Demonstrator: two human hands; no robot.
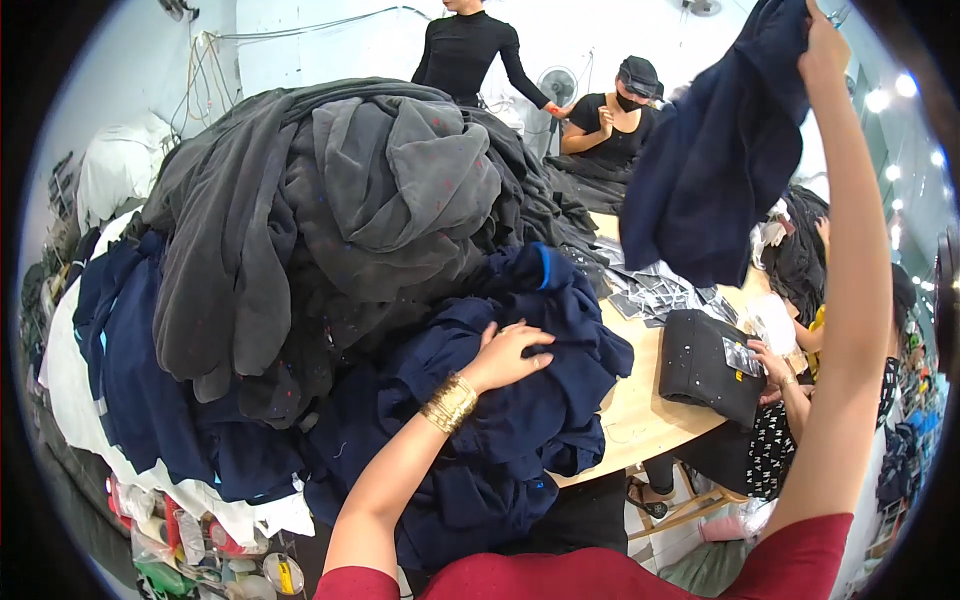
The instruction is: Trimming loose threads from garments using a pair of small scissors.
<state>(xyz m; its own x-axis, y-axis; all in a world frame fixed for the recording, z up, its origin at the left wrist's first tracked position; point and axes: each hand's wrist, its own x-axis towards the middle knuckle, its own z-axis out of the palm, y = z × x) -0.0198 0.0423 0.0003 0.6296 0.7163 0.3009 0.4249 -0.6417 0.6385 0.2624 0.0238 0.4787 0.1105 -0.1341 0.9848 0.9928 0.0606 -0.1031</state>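
High at the upper right, my right hand [825, 48] is closed on the edge of a dark navy piece of cloth [715, 160], which hangs down from it. Its cut cannot be made out as a particular garment. My left hand [512, 358] lies on a heap of navy garments [470, 455] in front of me, fingers spread over the cloth. A bright blue band [545, 265] shows at the heap's far edge. Beside it on the left rises a tall pile of dark grey fleece cloth [390, 190] flecked with small coloured bits.
On the wooden table [640, 425] lie scattered small grey and white pieces [670, 293] and a folded black garment [710, 368], touched by another person's hand [772, 365]. Two people in black are across the table, near a fan [556, 88]. Plastic bags and containers [200, 540] sit lower left.
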